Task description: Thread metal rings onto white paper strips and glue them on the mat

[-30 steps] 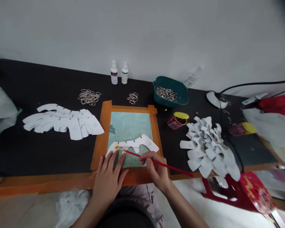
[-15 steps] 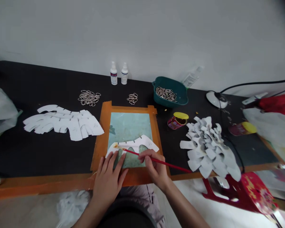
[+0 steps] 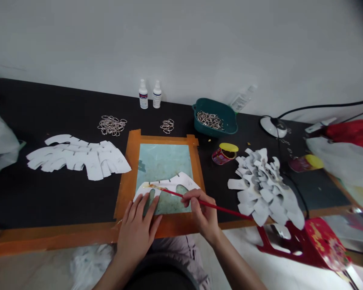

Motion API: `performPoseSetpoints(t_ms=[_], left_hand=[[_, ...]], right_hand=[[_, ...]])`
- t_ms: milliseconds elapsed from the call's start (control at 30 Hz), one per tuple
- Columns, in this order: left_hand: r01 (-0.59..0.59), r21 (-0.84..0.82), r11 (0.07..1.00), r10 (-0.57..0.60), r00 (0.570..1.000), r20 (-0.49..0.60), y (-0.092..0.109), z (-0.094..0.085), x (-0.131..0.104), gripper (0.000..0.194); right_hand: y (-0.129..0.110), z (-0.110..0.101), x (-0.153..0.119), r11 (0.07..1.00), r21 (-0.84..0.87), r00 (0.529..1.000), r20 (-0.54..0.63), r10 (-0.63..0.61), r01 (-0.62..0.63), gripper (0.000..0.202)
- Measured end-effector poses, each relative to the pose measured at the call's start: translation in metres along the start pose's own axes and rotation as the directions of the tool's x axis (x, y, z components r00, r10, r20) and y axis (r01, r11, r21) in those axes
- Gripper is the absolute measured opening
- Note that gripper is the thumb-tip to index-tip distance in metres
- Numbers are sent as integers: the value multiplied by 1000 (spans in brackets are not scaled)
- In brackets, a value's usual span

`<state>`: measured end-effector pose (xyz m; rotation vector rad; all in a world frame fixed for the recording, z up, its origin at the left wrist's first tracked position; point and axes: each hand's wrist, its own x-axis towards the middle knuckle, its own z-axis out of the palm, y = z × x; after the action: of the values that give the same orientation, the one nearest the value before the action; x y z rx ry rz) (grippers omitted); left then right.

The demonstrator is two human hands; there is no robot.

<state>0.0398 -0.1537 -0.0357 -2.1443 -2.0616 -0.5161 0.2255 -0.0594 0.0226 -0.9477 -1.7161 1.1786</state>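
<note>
A white cut-out piece with notches and curved openings lies on the pale blue-green sheet. My left hand rests flat with fingers spread, its fingertips on the piece's lower left edge. Between the thumb and fingers of my right hand is a thin red-handled brush. Its tip touches the piece near the upper left, where a yellowish-brown smear shows. Right of the sheet stands an open can with a yellow lid tilted up.
White cut-outs lie stacked at left; more curled ones are heaped at right, overhanging the front edge. Behind are metal rings, two white bottles and a green basket of metal parts. A red stool stands below right.
My right hand has slid right with the brush, its tip moving along the white piece. The smear has grown longer. My left hand stays on the piece; the view has shifted slightly.
</note>
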Motion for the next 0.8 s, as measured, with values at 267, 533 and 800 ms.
performPoseSetpoints(t_ms=[267, 533, 800], left_hand=[[5, 22, 1000, -5, 1000, 7, 1, -5, 1, 43], [-7, 32, 999, 5, 999, 42, 1, -8, 1, 45], [-3, 43, 999, 3, 1000, 10, 1, -5, 0, 47]], right_hand=[[-12, 12, -5, 846, -247, 874, 252, -415, 472, 34], [-11, 28, -12, 764, -311, 822, 287, -492, 565, 33], [-6, 15, -19, 765, -402, 864, 241, -442, 504, 34]])
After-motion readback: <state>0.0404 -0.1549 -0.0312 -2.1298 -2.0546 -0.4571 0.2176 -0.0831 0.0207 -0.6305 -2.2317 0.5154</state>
